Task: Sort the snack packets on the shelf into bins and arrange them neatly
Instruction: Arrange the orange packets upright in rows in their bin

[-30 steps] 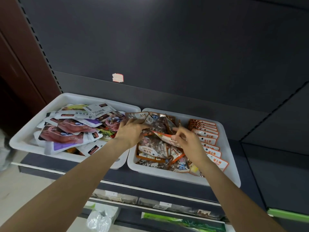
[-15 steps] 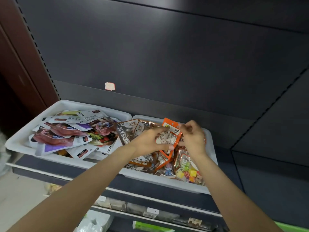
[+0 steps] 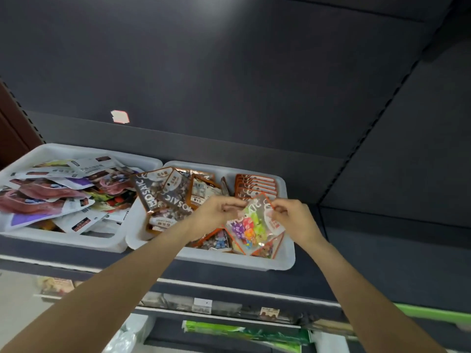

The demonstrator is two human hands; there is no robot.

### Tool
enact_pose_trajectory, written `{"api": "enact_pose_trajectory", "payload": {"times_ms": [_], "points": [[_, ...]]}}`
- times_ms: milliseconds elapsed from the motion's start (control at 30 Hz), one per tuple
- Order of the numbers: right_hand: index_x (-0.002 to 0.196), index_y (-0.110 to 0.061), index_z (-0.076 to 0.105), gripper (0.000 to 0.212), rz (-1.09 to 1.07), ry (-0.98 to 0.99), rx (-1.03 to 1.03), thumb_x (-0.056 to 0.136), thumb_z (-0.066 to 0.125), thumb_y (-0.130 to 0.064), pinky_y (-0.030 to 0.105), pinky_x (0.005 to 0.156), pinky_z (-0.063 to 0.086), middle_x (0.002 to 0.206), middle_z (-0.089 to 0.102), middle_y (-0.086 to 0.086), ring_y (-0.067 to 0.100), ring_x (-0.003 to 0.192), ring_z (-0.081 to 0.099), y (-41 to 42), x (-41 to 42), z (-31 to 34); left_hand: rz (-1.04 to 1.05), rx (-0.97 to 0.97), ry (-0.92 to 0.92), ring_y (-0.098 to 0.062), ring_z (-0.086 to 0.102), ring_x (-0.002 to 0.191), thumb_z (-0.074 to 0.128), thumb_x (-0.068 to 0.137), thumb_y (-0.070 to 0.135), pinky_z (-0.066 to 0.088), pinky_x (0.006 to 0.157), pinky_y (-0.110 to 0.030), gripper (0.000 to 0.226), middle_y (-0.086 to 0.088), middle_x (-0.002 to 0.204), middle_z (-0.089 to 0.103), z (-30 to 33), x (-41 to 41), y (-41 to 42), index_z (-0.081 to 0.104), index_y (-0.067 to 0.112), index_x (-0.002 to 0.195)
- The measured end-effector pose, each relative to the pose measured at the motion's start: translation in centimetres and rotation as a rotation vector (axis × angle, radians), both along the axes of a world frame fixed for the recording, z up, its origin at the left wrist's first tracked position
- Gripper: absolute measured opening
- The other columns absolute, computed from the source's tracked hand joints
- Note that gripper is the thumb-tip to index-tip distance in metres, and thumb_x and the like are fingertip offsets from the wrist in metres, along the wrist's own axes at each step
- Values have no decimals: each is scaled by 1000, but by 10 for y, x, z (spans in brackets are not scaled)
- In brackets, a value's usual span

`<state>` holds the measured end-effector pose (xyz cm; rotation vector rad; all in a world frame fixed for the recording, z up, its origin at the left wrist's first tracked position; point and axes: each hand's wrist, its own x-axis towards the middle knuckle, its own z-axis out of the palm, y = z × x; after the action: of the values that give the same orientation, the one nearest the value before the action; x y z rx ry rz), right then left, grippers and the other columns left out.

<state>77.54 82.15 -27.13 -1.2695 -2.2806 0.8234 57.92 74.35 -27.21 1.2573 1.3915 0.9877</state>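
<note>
Two white bins stand side by side on the dark shelf. The right bin (image 3: pixel 286 261) holds loose brown MOSAIC packets (image 3: pixel 168 197) on its left and a neat row of orange-edged packets (image 3: pixel 254 183) standing at its back right. Over its front right, both hands hold one clear orange-edged packet of coloured candy (image 3: pixel 251 225). My left hand (image 3: pixel 216 212) pinches its upper left edge and my right hand (image 3: pixel 293 217) pinches its upper right edge. The left bin (image 3: pixel 63 239) is heaped with white, pink and purple packets (image 3: pixel 43 200).
A dark back panel with a small pale sticker (image 3: pixel 119 116) rises behind the bins. Below the shelf edge run price tags (image 3: pixel 202 303) and a lower shelf with green packaging (image 3: pixel 244 332). A brown upright (image 3: pixel 12 133) borders the left side.
The orange packet held half a second ago is gone from my hands; both now hold a clear coloured-candy packet lower, over the bin's front right. The standing row is uncovered again.
</note>
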Motion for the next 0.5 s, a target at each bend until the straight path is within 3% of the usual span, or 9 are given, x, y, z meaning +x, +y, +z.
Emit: {"api": "enact_pose_trajectory", "payload": {"times_ms": [67, 167, 233, 367, 500], "points": [[85, -22, 66, 9, 8, -132, 16, 91, 61, -17, 30, 67, 50, 81, 66, -5, 12, 79, 62, -2, 4, -7, 64, 84, 359, -18, 61, 112, 62, 89, 4, 47, 100, -32, 35, -7, 123, 63, -13, -9, -1, 62, 11, 123], [115, -21, 66, 23, 72, -366, 120, 96, 53, -22, 28, 72, 49, 108, 66, 1, 16, 97, 62, -6, -1, -14, 37, 188, 1014, -21, 36, 136, 63, 90, 22, 30, 112, -37, 51, 1, 146, 43, -24, -28, -5, 47, 24, 139], [126, -24, 59, 30, 134, -495, 208, 98, 50, -22, 31, 83, 50, 124, 58, 0, 17, 110, 56, -6, -9, -18, -45, 98, 1271, -19, 16, 145, 59, 91, 38, 19, 114, -41, 64, 7, 156, 22, -27, -39, -7, 29, 35, 147], [134, -21, 52, 39, 184, -564, 250, 95, 54, -19, 32, 101, 43, 139, 44, -1, 17, 125, 45, -5, -25, -32, -138, -59, 1347, -18, 7, 147, 56, 89, 50, 10, 117, -43, 75, 5, 160, 10, -31, -49, -9, 14, 38, 150], [133, -20, 51, 37, 202, -600, 167, 96, 54, -19, 32, 96, 46, 138, 43, -1, 17, 120, 50, -6, -29, -44, -152, -140, 1389, -21, 7, 147, 57, 87, 53, 9, 117, -45, 76, 4, 160, 9, -35, -57, -14, 17, 35, 150]]}}
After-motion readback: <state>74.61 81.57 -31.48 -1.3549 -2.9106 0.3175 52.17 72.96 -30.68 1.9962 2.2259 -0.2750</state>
